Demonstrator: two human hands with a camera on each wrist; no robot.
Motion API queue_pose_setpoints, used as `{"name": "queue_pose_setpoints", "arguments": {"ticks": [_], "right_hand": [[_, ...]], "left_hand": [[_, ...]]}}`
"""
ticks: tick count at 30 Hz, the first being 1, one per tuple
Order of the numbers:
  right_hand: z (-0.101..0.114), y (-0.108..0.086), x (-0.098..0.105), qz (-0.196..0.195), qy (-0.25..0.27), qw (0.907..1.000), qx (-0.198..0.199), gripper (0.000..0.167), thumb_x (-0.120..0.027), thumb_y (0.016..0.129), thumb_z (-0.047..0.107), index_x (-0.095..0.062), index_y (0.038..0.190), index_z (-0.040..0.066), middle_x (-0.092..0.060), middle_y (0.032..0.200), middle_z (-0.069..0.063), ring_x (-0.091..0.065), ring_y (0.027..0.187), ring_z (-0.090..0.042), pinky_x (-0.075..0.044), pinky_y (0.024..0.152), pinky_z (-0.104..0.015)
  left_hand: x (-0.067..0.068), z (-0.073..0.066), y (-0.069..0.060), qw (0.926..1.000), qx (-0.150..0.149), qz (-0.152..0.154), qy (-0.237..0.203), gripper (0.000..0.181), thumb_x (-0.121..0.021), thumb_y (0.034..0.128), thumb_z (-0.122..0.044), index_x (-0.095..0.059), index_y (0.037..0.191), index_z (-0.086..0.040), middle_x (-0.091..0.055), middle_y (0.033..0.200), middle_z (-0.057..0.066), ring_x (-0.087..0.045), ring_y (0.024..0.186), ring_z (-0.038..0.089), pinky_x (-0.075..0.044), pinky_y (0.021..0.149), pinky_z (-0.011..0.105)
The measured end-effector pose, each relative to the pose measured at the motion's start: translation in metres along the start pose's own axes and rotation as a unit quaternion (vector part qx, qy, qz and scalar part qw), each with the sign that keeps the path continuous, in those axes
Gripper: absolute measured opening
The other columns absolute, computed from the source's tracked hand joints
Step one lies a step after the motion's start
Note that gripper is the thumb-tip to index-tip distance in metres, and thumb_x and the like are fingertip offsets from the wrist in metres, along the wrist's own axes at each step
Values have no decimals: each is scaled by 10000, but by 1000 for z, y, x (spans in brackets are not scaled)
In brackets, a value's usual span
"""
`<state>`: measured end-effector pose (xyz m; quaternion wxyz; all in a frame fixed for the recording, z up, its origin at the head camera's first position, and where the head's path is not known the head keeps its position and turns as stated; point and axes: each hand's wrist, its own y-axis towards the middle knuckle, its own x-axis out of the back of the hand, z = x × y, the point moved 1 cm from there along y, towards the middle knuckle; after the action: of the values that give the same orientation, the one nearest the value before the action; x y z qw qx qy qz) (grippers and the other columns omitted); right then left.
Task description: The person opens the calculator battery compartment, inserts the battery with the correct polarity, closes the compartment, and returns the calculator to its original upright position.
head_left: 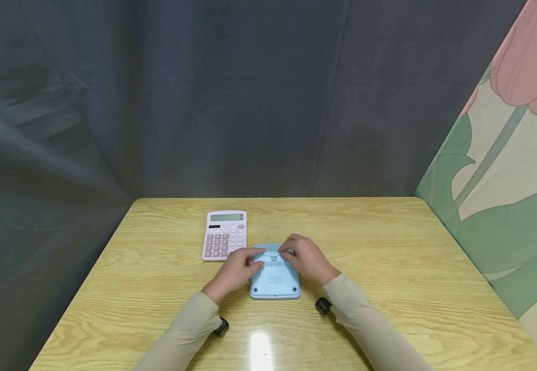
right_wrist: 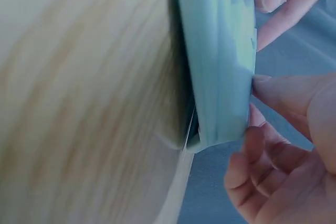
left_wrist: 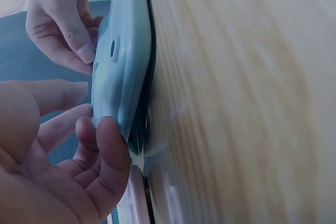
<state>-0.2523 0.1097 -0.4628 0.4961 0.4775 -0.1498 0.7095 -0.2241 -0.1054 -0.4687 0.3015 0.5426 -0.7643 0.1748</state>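
A light-blue calculator (head_left: 275,281) lies face down on the wooden table, its back with a battery cover (head_left: 273,253) turned up. From the left, my left hand (head_left: 237,270) reaches over that back, index finger and thumb extended and apart at the cover's left side. My right hand (head_left: 307,257) touches the back near the cover's right side with thumb and index finger, the two tips set apart. In the right wrist view, its other fingers bend loosely beside the calculator's end. Whether the cover is fully seated cannot be made out.
A pink calculator (head_left: 224,235) lies face up just beyond my left hand, with a 0 on its display. A dark curtain (head_left: 249,103) hangs behind the table (head_left: 388,247), and a flower-patterned cloth (head_left: 504,206) stands along the right side.
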Motion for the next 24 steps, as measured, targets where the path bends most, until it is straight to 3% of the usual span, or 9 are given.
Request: {"name": "queue_pose_setpoints", "arguments": {"ticks": [6,10,24], "right_hand": [[-8,-1,-1,-173,634,9955,-680,81,-688,950,105,-769,947,100,-668,946,-12,-540,739,-122,-478,645,-264],[-11,-2,-1,-258,815,9911,-1019,61,-696,943,102,-754,929,108,-654,928,-13,-540,757,-130,-485,674,-288],[-9,-2,0,-176,1094,9856,-1280,46,-706,932,99,-734,896,107,-636,936,-33,-555,787,-156,-498,697,-312]], "left_hand": [[0,0,-2,10000,-29,-21,74,330,-638,985,-148,-663,1309,-92,-547,775,-2,-477,677,130,-399,584,243],[0,-1,-2,10000,-45,2,71,317,-641,979,-134,-677,1291,-92,-558,791,-8,-487,692,127,-411,590,242],[0,-1,0,9999,-39,59,142,315,-633,979,-114,-680,1289,-92,-555,751,-6,-465,624,113,-393,548,230]]}}
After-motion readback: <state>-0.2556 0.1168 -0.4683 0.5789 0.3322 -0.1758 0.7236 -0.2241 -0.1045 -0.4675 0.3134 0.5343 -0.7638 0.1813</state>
